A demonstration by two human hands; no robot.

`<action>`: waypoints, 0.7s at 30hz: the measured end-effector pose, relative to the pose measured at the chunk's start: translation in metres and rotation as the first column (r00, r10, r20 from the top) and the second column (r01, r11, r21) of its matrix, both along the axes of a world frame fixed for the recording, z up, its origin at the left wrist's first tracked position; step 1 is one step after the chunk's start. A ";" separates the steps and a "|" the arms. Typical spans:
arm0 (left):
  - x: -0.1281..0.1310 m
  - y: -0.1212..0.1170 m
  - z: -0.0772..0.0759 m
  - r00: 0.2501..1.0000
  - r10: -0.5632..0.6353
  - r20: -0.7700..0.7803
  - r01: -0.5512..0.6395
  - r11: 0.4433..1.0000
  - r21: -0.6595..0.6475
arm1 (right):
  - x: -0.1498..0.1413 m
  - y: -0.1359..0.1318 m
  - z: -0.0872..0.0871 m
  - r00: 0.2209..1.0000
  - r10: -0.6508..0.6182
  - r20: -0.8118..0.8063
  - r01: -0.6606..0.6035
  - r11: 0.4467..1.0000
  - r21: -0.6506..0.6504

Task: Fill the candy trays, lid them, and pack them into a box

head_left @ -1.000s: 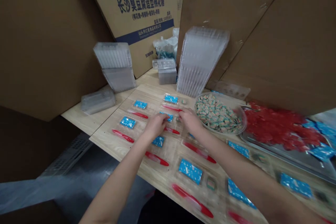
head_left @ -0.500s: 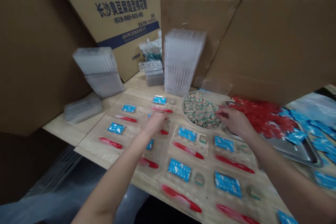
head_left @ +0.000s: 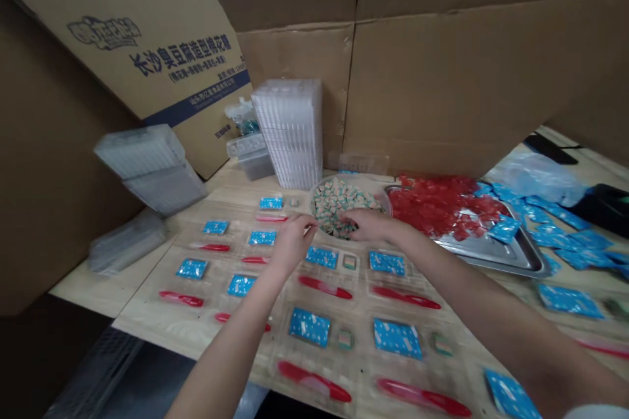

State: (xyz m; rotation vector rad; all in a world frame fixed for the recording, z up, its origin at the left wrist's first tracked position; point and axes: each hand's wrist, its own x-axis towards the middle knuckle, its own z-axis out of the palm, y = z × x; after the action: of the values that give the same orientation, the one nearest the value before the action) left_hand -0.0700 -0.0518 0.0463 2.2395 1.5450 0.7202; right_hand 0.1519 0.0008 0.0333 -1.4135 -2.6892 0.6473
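A rectangular silver metal tray stood right of a round clear plastic bowl. Left of the bowl was the left hand, fingers curled, contents unclear; the right hand, loosely bent, grip hidden, reached among small pink-and-green pieces inside the bowl.

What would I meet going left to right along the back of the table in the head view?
Leaning plastic stack, tall plastic stack, bowl, metal tray, loose blue packets.
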 end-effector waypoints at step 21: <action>0.060 0.056 -0.036 0.685 0.190 0.703 0.177 0.893 -0.414 | 0.007 0.001 -0.004 0.666 -0.469 -0.581 0.289 0.879 -0.378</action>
State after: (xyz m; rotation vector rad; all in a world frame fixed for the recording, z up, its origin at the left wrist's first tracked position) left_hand -0.0097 0.0045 0.0098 1.3246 1.1353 0.9769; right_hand 0.1585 0.0021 0.0295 -1.3816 -1.7313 1.2045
